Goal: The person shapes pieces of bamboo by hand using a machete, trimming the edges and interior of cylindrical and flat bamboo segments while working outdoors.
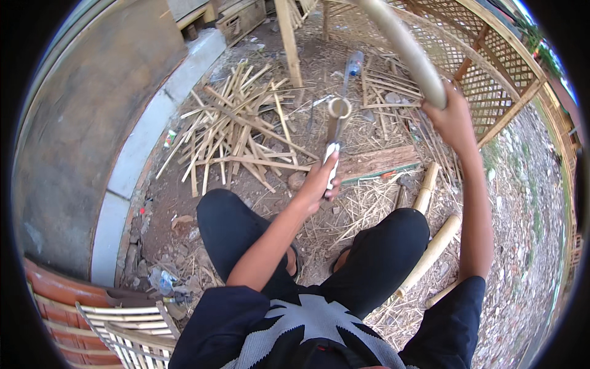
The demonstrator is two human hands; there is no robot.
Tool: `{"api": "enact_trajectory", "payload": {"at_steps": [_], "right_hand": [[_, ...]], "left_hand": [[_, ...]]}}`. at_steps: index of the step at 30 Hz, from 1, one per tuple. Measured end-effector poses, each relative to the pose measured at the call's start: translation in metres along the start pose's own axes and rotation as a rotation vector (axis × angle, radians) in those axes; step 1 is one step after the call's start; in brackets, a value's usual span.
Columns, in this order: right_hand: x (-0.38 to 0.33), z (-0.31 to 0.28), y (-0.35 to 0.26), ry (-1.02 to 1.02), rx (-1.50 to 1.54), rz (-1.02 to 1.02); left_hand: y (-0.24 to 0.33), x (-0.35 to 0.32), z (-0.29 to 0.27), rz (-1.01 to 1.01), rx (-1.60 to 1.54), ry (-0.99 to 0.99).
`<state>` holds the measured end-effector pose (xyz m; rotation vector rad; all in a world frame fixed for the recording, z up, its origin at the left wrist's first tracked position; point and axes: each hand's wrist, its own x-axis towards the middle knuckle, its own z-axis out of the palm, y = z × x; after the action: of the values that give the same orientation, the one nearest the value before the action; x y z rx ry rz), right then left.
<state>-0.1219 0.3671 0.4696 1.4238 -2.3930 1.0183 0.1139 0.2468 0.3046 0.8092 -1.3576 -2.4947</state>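
Note:
My left hand [318,184] is closed round the white and dark handle of a knife [332,161], held out above the ground between my knees. Its blade is blurred and partly hard to make out. A pale bamboo ring or tube end [339,107] shows just past the handle; whether it touches the blade, I cannot tell. Raised on the right, my right hand [452,117] grips the lower end of a thick bamboo pole [409,52], which slants up to the left and out of view. Below my left hand's reach lies a rough wooden board [381,163].
A heap of split bamboo strips [236,132] lies at left, near a wall with a pale ledge [147,114]. Cut bamboo poles [433,252] rest beside my right knee. A wooden post [287,43] and lattice panel [491,67] stand farther off; a plastic bottle [355,63] lies near them.

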Motion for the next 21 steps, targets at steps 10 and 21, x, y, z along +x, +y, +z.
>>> {"api": "enact_trajectory", "payload": {"at_steps": [10, 21], "right_hand": [[0.02, -0.068, -0.046, 0.175, 0.083, 0.095], [-0.01, 0.015, 0.061, 0.141, -0.045, 0.048]], "left_hand": [[0.03, 0.004, 0.002, -0.054, 0.043, -0.094], [0.149, 0.081, 0.015, 0.12, 1.137, -0.062]]}}
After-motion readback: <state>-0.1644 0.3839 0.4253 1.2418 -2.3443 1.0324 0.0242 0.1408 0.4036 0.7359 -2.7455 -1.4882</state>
